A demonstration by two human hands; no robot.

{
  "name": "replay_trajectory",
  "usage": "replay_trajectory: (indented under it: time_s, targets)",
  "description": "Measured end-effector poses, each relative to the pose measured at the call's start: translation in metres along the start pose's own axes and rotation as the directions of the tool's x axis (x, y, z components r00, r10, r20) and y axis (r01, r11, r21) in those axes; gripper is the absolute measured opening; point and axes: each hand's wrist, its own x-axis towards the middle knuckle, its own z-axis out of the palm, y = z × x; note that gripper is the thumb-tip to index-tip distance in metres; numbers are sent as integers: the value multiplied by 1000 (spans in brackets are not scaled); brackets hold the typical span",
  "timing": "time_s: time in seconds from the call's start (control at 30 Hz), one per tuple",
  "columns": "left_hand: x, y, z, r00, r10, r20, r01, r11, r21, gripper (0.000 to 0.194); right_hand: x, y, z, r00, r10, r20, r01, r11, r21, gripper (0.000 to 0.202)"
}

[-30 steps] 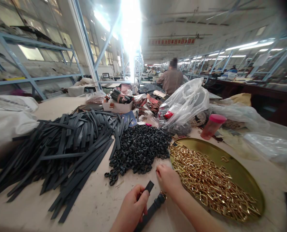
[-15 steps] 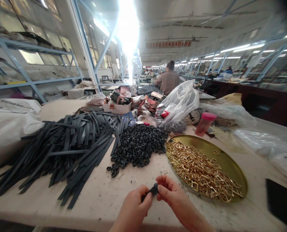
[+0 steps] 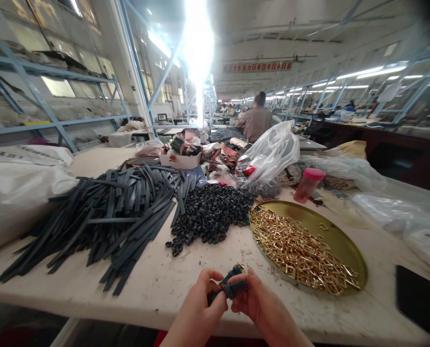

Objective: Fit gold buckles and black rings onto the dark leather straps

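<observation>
My left hand point(image 3: 205, 302) is closed on one part of a dark strap point(image 3: 234, 288), near the table's front edge. The fingers of my right hand point(image 3: 259, 301) pinch the strap's other part, which looks folded over. A bit of gold metal shows at the strap's top, partly hidden. Beyond my hands lies a heap of small black loops point(image 3: 209, 214). To its left spreads a large pile of dark flat straps point(image 3: 128, 202). Right of my hands, a round gold tray point(image 3: 345, 250) bears many small gold metal buckle frames point(image 3: 302, 250).
A dark flat object point(image 3: 419, 301) lies at the table's right edge. Behind the tray stands a jar with a pink lid point(image 3: 313, 174). Clear plastic bags point(image 3: 269, 154) and an open box point(image 3: 181, 160) sit farther back. A white sack point(image 3: 20, 193) bulges at left. A person point(image 3: 256, 120) is beyond.
The strap is turned and now looks folded between my hands, with gold metal showing at its top. My right hand has shifted lower and grips the strap's right part. The view has shifted slightly.
</observation>
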Motion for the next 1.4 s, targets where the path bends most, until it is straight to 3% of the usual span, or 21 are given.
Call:
replay_trajectory:
  time_s: [0.13, 0.3, 0.43, 0.5, 0.6, 0.7, 0.8, 0.87, 1.0, 1.1, 1.27, 1.4]
  targets:
    - [-4, 1, 1, 999, -27, -41, 30, 997, 74, 16, 0, 8, -4, 998, 60, 3, -61, 997, 44, 23]
    - [-5, 1, -2, 992, -107, -65, 122, 947, 296, 16, 1, 24, -13, 968, 230, 103, -235, 971, 45, 37]
    - [-4, 4, -4, 990, -132, -56, 143, 929, 342, 10, 1, 26, -17, 962, 234, 139, -242, 969, 46, 35]
    - [-4, 3, -3, 992, -123, -40, 130, 954, 272, 12, 1, 22, -18, 978, 171, 118, -170, 985, -15, 32]
    - [-4, -4, -1, 990, -127, 56, 129, 991, -32, 18, 4, 17, -17, 1000, -8, 11, 10, 970, -243, 32]
    - [-2, -10, 0, 979, -156, 131, 191, 926, -327, 23, 9, 16, -20, 969, -217, -121, 115, 822, -557, 29]
    - [0, -11, 0, 971, -186, 151, 232, 888, -396, 24, 10, 18, -25, 919, -379, -107, 165, 618, -769, 21]
    - [1, -11, 0, 959, -218, 183, 274, 882, -384, 23, 8, 16, -29, 934, -356, 20, 215, 515, -830, 19]
    - [3, -14, 2, 918, -298, 262, 378, 857, -349, 22, 0, 4, -34, 961, -168, 221, 272, 400, -875, 15]
    - [4, -18, 4, 896, -339, 286, 424, 845, -326, 21, -4, -6, -34, 966, -80, 246, 257, 385, -886, 17]
    - [7, -26, 5, 889, -309, 338, 424, 834, -353, 21, -3, -11, -32, 974, 4, 226, 203, 426, -882, 24]
    - [14, -29, 2, 907, -303, 291, 403, 824, -398, 25, 6, -2, -31, 969, -62, 238, 242, 425, -873, 23]
